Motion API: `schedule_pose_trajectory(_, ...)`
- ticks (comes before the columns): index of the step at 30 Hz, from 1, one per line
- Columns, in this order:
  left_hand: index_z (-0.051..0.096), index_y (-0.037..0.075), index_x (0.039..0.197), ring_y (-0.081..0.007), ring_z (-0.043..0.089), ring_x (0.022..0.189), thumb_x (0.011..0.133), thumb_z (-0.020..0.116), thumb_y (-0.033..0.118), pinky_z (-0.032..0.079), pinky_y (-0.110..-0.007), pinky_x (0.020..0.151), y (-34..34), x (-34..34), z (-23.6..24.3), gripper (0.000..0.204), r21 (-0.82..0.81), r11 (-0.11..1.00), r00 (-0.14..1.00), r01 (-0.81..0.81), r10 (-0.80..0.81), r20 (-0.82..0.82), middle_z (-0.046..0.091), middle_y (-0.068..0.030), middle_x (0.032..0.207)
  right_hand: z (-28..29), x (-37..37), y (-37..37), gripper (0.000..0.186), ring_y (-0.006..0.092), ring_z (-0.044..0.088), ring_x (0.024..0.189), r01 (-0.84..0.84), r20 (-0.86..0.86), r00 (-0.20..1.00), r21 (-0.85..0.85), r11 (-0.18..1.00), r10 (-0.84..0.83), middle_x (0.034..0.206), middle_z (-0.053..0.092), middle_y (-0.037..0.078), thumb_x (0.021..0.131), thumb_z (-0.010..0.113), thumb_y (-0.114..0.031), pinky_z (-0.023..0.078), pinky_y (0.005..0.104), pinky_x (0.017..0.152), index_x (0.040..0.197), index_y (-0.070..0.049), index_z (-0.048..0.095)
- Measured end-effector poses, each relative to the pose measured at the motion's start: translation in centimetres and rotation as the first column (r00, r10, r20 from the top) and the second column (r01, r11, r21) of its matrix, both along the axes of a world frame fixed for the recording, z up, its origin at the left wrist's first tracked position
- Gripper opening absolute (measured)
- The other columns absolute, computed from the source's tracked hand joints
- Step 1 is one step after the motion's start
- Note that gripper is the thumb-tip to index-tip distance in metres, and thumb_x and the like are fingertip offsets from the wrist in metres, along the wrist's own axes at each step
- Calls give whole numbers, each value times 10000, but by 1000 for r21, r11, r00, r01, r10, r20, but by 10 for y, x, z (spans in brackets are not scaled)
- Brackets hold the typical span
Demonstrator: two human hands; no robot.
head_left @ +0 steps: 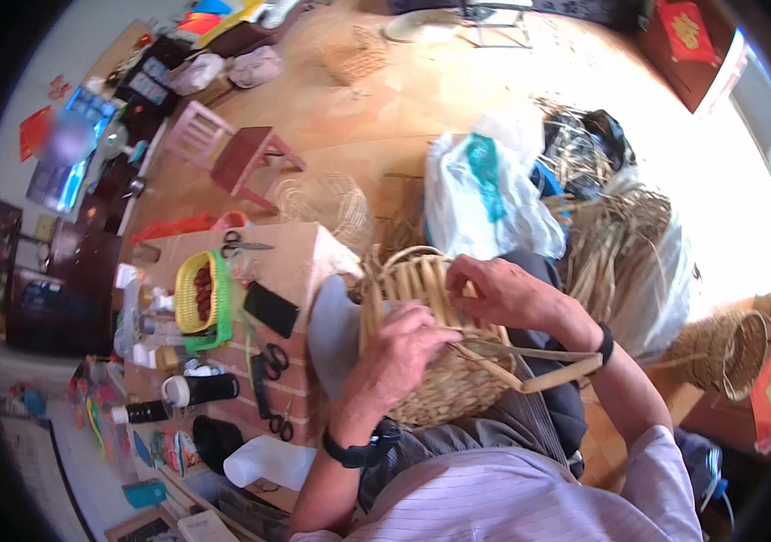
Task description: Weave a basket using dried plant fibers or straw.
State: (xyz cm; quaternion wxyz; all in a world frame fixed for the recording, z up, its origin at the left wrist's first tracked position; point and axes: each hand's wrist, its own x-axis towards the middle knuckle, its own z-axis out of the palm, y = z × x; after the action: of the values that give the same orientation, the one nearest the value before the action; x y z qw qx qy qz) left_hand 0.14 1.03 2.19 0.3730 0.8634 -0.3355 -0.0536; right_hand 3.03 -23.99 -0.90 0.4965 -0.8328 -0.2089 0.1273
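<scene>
A partly woven straw basket (440, 388) rests in my lap, with pale upright strips and a curved loop at its far side. My left hand (404, 348) is closed on a straw strand at the basket's near edge. My right hand (494, 289) is closed at the upright strips, fingers bent; what they pinch is too small to make out. A folded flat straw strip (553, 372) sticks out to the right below my right wrist.
Left: a cloth-covered table (300, 257) with scissors (275, 359), a phone (270, 309), a green-yellow basket (196, 298) and bottles (200, 389). Beyond are a red chair (245, 154) and wicker basket (322, 203). Right: bags (494, 208), straw bundles (620, 235) and a woven basket (720, 352).
</scene>
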Motion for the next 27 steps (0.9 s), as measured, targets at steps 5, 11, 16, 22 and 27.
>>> schedule_pose_trajectory(5,838,77,1061,-284,664,991,856,793,22,562,-400,919,-5,-4,-24,217,-76,994,988,79,-68,139,640,-103,940,20,11,-7,663,378,772,861,-227,-147,968,-179,957,202,963,775,193,1015,703,-203,579,488,762,1601,-68,425)
schedule_pose_trajectory(11,851,63,1117,-258,635,1018,909,730,3,548,-369,949,-11,-16,-26,248,-88,995,998,45,-40,58,602,-95,939,14,20,-13,683,189,670,665,-416,-242,888,-58,908,391,810,701,79,1011,645,-79,535,376,636,1654,-108,420)
schedule_pose_trajectory(16,839,62,1155,-260,627,1062,928,703,8,539,-384,978,-9,-19,-17,269,-76,996,998,52,-50,31,582,-98,977,30,29,-9,748,78,529,573,-274,-660,644,273,922,387,743,615,0,973,696,8,428,265,511,1663,-86,421)
schedule_pose_trajectory(22,821,40,1129,-271,619,1080,951,666,19,519,-403,1011,-13,-24,-18,237,-87,995,999,42,-39,37,574,-107,986,20,23,-14,716,59,501,535,-62,-768,533,383,921,355,710,577,-24,936,704,69,385,242,485,1608,-79,504)
schedule_pose_trajectory(27,806,39,1134,-271,613,1095,952,671,45,506,-401,1025,-14,-25,-19,227,-87,995,998,45,-41,47,580,-114,1007,24,25,-16,730,77,523,532,-167,-744,578,294,941,335,717,595,-13,964,700,35,419,255,491,1642,-83,456)
